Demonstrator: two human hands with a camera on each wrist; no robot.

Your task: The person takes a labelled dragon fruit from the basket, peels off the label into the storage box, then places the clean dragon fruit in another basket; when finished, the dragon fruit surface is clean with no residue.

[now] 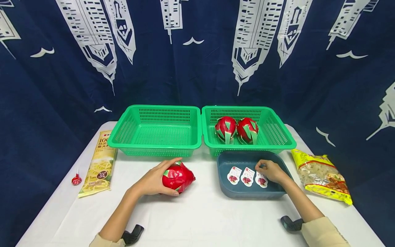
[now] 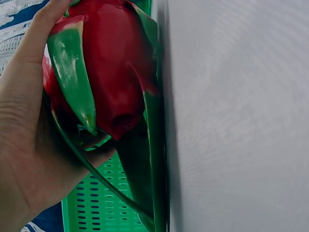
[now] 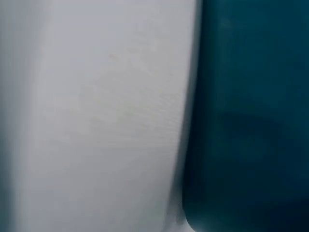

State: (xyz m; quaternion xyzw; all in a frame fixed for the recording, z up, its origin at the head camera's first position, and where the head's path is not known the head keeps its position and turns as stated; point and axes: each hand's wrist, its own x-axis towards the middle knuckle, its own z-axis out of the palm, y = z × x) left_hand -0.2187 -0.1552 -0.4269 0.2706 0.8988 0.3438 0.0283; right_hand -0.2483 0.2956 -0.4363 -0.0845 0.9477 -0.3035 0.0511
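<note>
My left hand (image 1: 156, 179) grips a red dragon fruit (image 1: 179, 176) with green scales, low over the white table. The left wrist view shows the fruit (image 2: 113, 63) close up, thumb and fingers spread round it. Inside the dark blue tray (image 1: 251, 195), my right hand (image 1: 272, 171) pinches the top of the rightmost dragon fruit label (image 1: 261, 180). Two similar labels, a middle one (image 1: 248, 177) and a left one (image 1: 234, 175), lie beside it in a row. Only the tray's side (image 3: 251, 121) and the tablecloth fill the blurred right wrist view; the hand is out of it.
Behind stand two green baskets; the left basket (image 1: 163, 151) shows its bare mesh floor, the right basket (image 1: 277, 137) holds two dragon fruits (image 1: 237, 130). A noodle packet (image 1: 98, 164) and a red lollipop (image 1: 76, 179) lie left. A yellow food bag (image 1: 322, 176) lies right.
</note>
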